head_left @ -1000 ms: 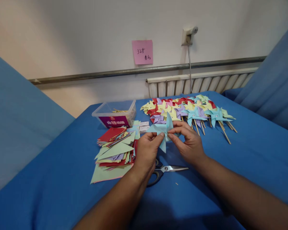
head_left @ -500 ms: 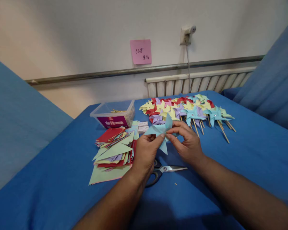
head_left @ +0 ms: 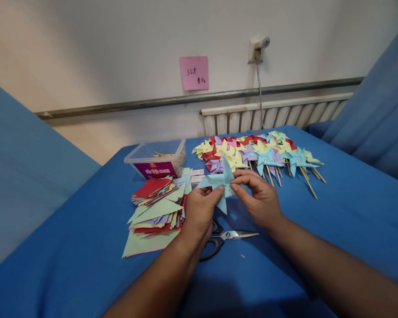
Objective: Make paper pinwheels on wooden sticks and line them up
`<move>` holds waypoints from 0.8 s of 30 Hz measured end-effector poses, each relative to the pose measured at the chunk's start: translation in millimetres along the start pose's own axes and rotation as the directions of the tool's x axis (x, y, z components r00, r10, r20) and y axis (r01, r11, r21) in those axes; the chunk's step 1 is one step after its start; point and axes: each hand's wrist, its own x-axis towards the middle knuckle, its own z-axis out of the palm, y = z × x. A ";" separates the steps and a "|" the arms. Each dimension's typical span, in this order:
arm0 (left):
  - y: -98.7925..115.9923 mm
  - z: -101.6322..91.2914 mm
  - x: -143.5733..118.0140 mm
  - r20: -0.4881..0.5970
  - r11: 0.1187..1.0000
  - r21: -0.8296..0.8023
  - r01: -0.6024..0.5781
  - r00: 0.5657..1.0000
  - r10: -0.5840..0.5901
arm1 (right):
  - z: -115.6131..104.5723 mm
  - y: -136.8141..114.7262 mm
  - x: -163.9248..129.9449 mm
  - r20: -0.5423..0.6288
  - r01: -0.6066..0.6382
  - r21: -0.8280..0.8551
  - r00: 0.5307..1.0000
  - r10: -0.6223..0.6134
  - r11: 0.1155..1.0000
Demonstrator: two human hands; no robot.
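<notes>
A light-blue paper pinwheel (head_left: 215,180) is held up above the table between both hands. My left hand (head_left: 202,205) grips it from the left, thumb pressed near its centre and the other fingers behind the paper. My right hand (head_left: 258,194) is closed at the pinwheel's right side, thumb and fingertips pinched close to the centre; whether a small pin sits between them I cannot make out. No stick shows on this pinwheel. Below the hands lie scissors (head_left: 228,235) with dark handles, blades pointing right, partly covered by my left hand and wrist.
Stacked coloured paper (head_left: 157,207) lies left of my hands. Behind it stands a clear plastic box (head_left: 182,161) with thin sticks inside, beside small white boxes (head_left: 197,176). Several finished pinwheels (head_left: 267,159) on sticks cover the back right of the blue-covered table (head_left: 345,229).
The pinwheel has shifted slightly left and turned a little in my fingers. Both hands keep their hold near its centre; the things on the table stay put.
</notes>
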 end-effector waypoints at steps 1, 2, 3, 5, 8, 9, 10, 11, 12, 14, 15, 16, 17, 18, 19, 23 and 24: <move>0.6 -0.5 0.2 0.001 1.000 -0.012 0.004 1.000 -0.004 | 0.1 1.2 0.3 -0.004 -0.010 0.032 1.000 0.010 0.999; 1.3 -1.0 0.5 0.004 1.000 -0.022 0.009 1.000 -0.009 | 0.1 2.0 0.6 -0.010 -0.020 0.066 1.000 0.021 0.998; 1.9 -1.6 0.7 0.003 1.000 -0.029 0.013 1.000 -0.012 | 0.0 2.4 0.8 -0.018 -0.031 0.100 0.999 0.033 0.994; 2.8 -2.7 1.4 -0.004 0.999 -0.027 0.019 1.000 -0.019 | -0.4 1.7 0.8 -0.015 -0.059 0.158 0.998 0.062 0.986; 3.3 -4.1 2.5 -0.003 1.000 -0.011 0.016 1.000 -0.016 | -1.5 -1.6 -0.1 0.065 -0.119 0.211 0.992 0.108 0.970; 3.2 -4.5 2.8 0.004 1.000 -0.008 0.007 1.000 -0.007 | -1.7 -2.6 -0.6 0.094 -0.136 0.212 0.988 0.118 0.968; 3.1 -4.7 3.1 0.013 1.000 -0.009 -0.008 1.000 0.008 | -1.8 -3.3 -1.2 0.113 -0.146 0.201 0.986 0.125 0.969; 3.0 -4.8 3.3 0.020 1.000 -0.010 -0.026 0.999 0.026 | -1.6 -3.7 -1.8 0.119 -0.147 0.179 0.985 0.127 0.973; 2.9 -4.9 3.5 0.026 0.999 -0.010 -0.042 0.999 0.043 | -1.3 -3.7 -2.5 0.117 -0.141 0.148 0.985 0.124 0.979; 2.8 -4.9 3.6 0.039 0.998 -0.009 -0.056 0.998 0.056 | -0.2 -2.9 -3.5 0.103 -0.119 0.077 0.988 0.111 0.990; 2.8 -4.8 3.5 0.045 0.999 -0.007 -0.053 0.998 0.053 | 0.3 -2.4 -3.9 0.098 -0.106 0.046 0.990 0.101 0.993; 2.7 -4.8 3.3 0.048 0.999 -0.006 -0.047 0.998 0.047 | 0.8 -2.0 -4.1 0.095 -0.091 0.022 0.991 0.089 0.996; 2.7 -4.8 2.9 0.048 0.999 -0.006 -0.041 0.998 0.041 | 1.3 -1.7 -4.1 0.093 -0.077 0.002 0.993 0.076 0.997; 2.7 -4.8 2.6 0.046 0.999 -0.008 -0.036 0.998 0.036 | 1.6 -1.6 -3.9 0.090 -0.063 -0.012 0.994 0.064 0.998; 2.8 -4.8 2.1 0.045 0.999 -0.010 -0.033 0.998 0.033 | 1.8 -1.6 -3.7 0.088 -0.053 -0.021 0.995 0.054 0.998; 2.8 -4.6 0.9 0.039 0.999 -0.017 -0.030 0.999 0.030 | 1.5 -3.6 -2.5 0.094 -0.030 -0.048 0.995 0.034 0.998; 2.7 -4.4 0.8 0.037 0.999 -0.016 -0.030 0.999 0.030 | 1.3 -4.3 -2.3 0.099 -0.023 -0.056 0.995 0.029 0.998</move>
